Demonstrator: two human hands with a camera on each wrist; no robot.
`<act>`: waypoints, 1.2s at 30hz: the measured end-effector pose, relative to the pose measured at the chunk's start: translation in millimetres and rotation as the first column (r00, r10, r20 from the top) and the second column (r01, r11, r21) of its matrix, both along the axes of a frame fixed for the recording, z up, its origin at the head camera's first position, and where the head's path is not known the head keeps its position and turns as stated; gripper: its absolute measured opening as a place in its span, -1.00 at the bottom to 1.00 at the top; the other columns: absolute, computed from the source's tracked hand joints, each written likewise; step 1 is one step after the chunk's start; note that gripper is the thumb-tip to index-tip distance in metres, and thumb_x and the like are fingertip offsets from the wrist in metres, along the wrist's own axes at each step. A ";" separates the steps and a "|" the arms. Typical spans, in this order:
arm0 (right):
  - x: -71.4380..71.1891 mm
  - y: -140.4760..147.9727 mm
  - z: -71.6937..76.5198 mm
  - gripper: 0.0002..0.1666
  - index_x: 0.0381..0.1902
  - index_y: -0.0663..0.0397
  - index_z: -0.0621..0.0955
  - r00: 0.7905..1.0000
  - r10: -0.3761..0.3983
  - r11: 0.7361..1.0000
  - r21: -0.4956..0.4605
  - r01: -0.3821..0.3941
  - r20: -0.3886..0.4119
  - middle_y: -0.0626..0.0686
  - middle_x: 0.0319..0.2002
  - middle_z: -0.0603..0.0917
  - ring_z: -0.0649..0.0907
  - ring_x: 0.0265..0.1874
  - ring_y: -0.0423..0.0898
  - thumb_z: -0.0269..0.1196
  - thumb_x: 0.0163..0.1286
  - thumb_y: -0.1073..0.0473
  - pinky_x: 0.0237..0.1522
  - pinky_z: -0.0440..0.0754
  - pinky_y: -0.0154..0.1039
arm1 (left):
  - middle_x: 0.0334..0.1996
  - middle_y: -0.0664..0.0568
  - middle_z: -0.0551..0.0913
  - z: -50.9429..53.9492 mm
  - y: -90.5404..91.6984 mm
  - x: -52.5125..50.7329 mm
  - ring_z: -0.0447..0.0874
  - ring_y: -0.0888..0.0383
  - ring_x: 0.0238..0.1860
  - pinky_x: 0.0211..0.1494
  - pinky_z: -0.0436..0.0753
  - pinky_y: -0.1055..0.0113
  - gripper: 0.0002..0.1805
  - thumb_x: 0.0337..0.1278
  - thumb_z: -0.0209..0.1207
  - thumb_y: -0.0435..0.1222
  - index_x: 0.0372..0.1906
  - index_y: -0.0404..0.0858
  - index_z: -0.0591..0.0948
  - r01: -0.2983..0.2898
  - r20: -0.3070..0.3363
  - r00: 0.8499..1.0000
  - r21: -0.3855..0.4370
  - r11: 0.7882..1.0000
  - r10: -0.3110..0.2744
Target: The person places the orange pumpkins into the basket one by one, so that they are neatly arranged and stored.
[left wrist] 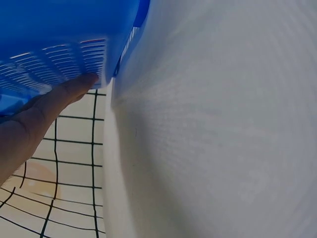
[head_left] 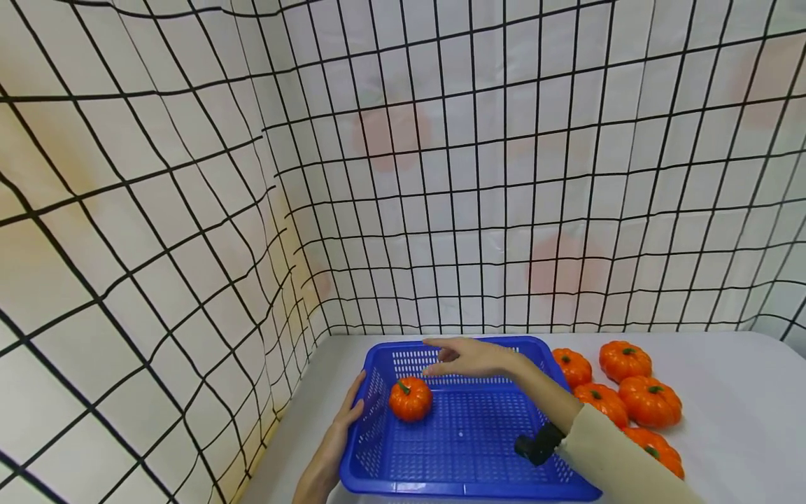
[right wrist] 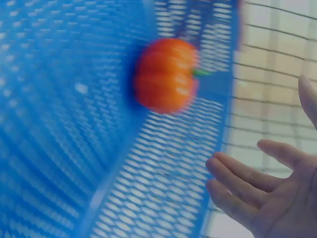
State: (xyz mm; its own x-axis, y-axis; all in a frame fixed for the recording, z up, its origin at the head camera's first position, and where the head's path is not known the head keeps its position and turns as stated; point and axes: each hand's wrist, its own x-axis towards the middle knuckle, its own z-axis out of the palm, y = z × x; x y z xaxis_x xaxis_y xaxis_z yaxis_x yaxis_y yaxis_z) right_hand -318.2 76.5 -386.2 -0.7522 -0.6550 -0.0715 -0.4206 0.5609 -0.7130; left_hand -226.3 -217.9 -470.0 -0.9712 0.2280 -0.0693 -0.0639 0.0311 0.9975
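Observation:
A blue plastic basket [head_left: 466, 488] with slotted walls stands on the white table. Inside, near its left wall, sits one small orange pumpkin [head_left: 411, 400] with a green stem, blurred in the right wrist view. My left hand [head_left: 338, 435] rests along the outside of the basket's left wall, its fingers fairly straight against the slots in the left wrist view. Over the back part of the basket hangs my right hand [head_left: 471, 357], holding nothing. Its fingers [right wrist: 242, 186] are spread and apart from the pumpkin.
Several more orange pumpkins [head_left: 650, 402] lie on the table [head_left: 743, 420] to the basket's right, some partly behind the right forearm. Black netting [head_left: 441, 210] hangs in front of pale walls at the back and left.

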 end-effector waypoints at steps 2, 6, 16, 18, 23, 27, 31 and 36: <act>1.6 13.6 11.7 -0.01 0.63 -0.05 0.24 0.999 -0.025 1.000 -0.017 0.024 -0.021 0.30 0.37 0.55 0.53 0.39 0.26 0.22 0.43 -0.37 0.36 0.48 0.32 | 0.70 -0.16 -0.41 -0.2 -0.2 0.1 -0.42 -0.40 0.66 0.57 -0.30 -0.46 -0.30 0.64 -0.24 0.04 0.70 0.17 -0.16 0.004 -0.002 1.000 0.001 1.000 -0.004; 7.3 46.4 28.8 -0.04 0.64 -0.05 0.21 0.994 -0.088 0.995 -0.053 0.084 -0.066 0.30 0.44 0.48 0.46 0.44 0.36 0.18 0.48 -0.34 0.40 0.39 0.40 | 0.70 -0.17 -0.42 -0.6 0.0 0.3 -0.41 -0.41 0.65 0.57 -0.28 -0.48 -0.29 0.64 -0.25 0.06 0.70 0.17 -0.16 0.011 -0.001 1.000 -0.003 1.000 -0.011; 38.2 137.3 27.8 -0.08 0.63 -0.03 0.23 0.931 -0.302 0.953 -0.051 0.298 -0.203 0.36 0.47 0.42 0.40 0.44 0.46 0.20 0.49 -0.27 0.19 0.42 0.56 | 0.70 -0.19 -0.42 -2.6 0.7 0.3 -0.33 -0.41 0.65 0.58 -0.04 -0.37 -0.28 0.63 -0.25 0.08 0.70 0.17 -0.18 0.017 0.006 1.000 -0.014 1.000 -0.017; 42.3 153.2 22.8 -0.08 0.63 0.01 0.23 0.921 -0.324 0.945 -0.040 0.324 -0.217 0.40 0.47 0.40 0.39 0.42 0.49 0.20 0.49 -0.26 0.15 0.43 0.57 | 0.70 -0.18 -0.42 -2.7 0.2 0.1 -0.34 -0.41 0.65 0.58 -0.05 -0.37 -0.29 0.64 -0.25 0.08 0.70 0.18 -0.17 0.015 0.004 1.000 -0.017 1.000 -0.015; 46.1 185.3 9.9 -0.06 0.61 0.15 0.23 0.884 -0.376 0.918 0.017 0.396 -0.277 0.50 0.42 0.38 0.40 0.34 0.56 0.20 0.50 -0.25 0.06 0.47 0.57 | 0.70 -0.18 -0.40 -0.9 -1.8 0.0 -0.37 -0.42 0.65 0.59 -0.17 -0.44 -0.29 0.64 -0.24 0.07 0.70 0.19 -0.17 0.003 0.001 1.000 -0.014 1.000 -0.003; 44.7 209.4 -2.7 -0.03 0.57 0.26 0.24 0.854 -0.397 0.894 0.066 0.442 -0.337 0.58 0.40 0.34 0.38 0.30 0.63 0.21 0.49 -0.24 0.04 0.43 0.63 | 0.70 -0.19 -0.41 -0.3 -3.3 0.1 -0.35 -0.43 0.65 0.59 -0.15 -0.44 -0.28 0.64 -0.25 0.08 0.70 0.19 -0.19 0.005 0.007 1.000 -0.015 1.000 -0.005; 45.5 234.6 -18.2 -0.05 0.53 0.33 0.27 0.838 -0.405 0.881 0.088 0.464 -0.366 0.63 0.39 0.31 0.35 0.28 0.67 0.25 0.47 -0.21 0.03 0.38 0.68 | 0.70 -0.19 -0.42 -0.3 -3.5 0.4 -0.37 -0.42 0.65 0.59 -0.17 -0.44 -0.28 0.64 -0.25 0.08 0.70 0.18 -0.20 0.008 0.012 1.000 -0.008 1.000 -0.008; 54.1 270.0 -41.9 -0.04 0.51 0.38 0.27 0.839 -0.408 0.873 0.115 0.474 -0.360 0.64 0.34 0.35 0.40 0.22 0.65 0.30 0.44 -0.16 -0.07 0.47 0.62 | 0.70 -0.17 -0.42 0.1 -1.7 -0.3 -0.41 -0.41 0.66 0.59 -0.22 -0.45 -0.29 0.65 -0.24 0.07 0.70 0.18 -0.19 0.008 0.018 1.000 -0.002 1.000 -0.008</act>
